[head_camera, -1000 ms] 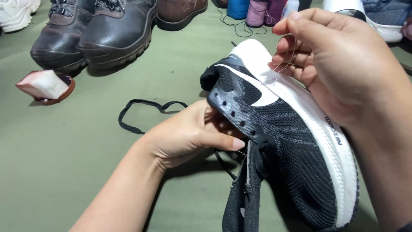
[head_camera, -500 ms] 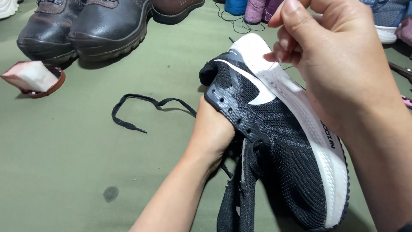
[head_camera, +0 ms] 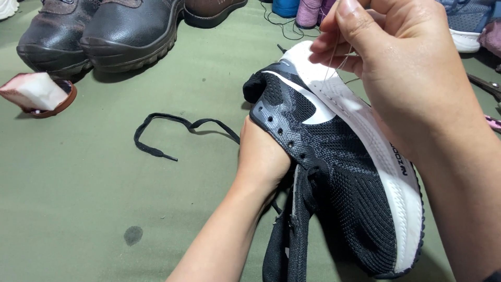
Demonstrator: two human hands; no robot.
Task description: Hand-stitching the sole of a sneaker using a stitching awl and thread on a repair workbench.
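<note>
A black knit sneaker with a white sole [head_camera: 339, 156] lies on its side on the green cloth [head_camera: 104, 198], tongue pulled out toward me. My left hand [head_camera: 261, 156] reaches into the shoe's opening, fingers hidden inside. My right hand [head_camera: 396, 68] is raised above the white sole edge, fingers pinched on a thin pale thread [head_camera: 334, 57] that runs down to the sole's seam. A loose black shoelace [head_camera: 172, 130] lies on the cloth to the left of the shoe.
Dark leather boots [head_camera: 104, 31] stand at the back left, with a brown shoe and coloured thread spools [head_camera: 302, 10] behind. A small brown dish holding a white block [head_camera: 39, 91] sits at the left. A blue sneaker [head_camera: 469, 21] is at the back right.
My left hand has slid from the outside of the upper into the shoe's opening. My right hand has risen, pulling the thread up from the sole.
</note>
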